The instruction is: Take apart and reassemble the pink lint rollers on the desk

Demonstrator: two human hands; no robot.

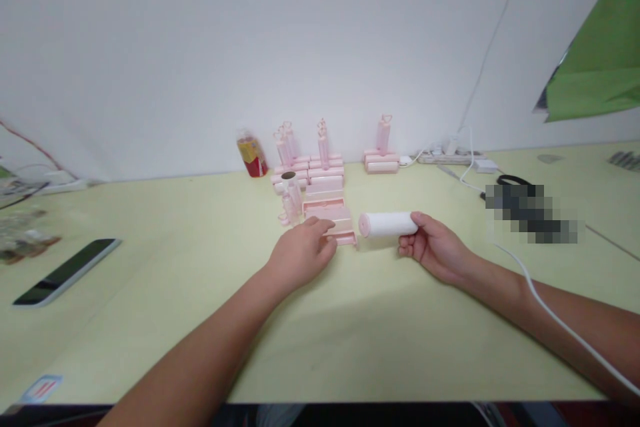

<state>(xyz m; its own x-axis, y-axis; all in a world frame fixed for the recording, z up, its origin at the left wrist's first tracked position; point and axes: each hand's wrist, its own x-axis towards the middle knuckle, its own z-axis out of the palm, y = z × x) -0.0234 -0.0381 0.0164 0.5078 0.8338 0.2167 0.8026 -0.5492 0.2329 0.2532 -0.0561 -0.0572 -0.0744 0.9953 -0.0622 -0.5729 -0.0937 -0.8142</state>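
My right hand (440, 250) grips the far end of a white lint roller roll (391, 224) with a pink end cap, held level a little above the table. Its thumb and fingers close on the roll's right end. My left hand (303, 248) is open, with thumb and fingers apart, beside an open pink case (345, 239). Whether its fingertips touch the case cannot be told. Behind that lie more pink cases (325, 192). Just past the left hand, a roll with a brown cardboard core (289, 177) stands among small pink parts (286, 210).
Pink lint rollers with loop handles (323, 147) stand upright at the back; another pink set (383, 161) is farther right. A bottle with a red and yellow label (253, 155) leans by the wall. A phone (67, 271) lies left. A white cable (520, 263) crosses my right forearm.
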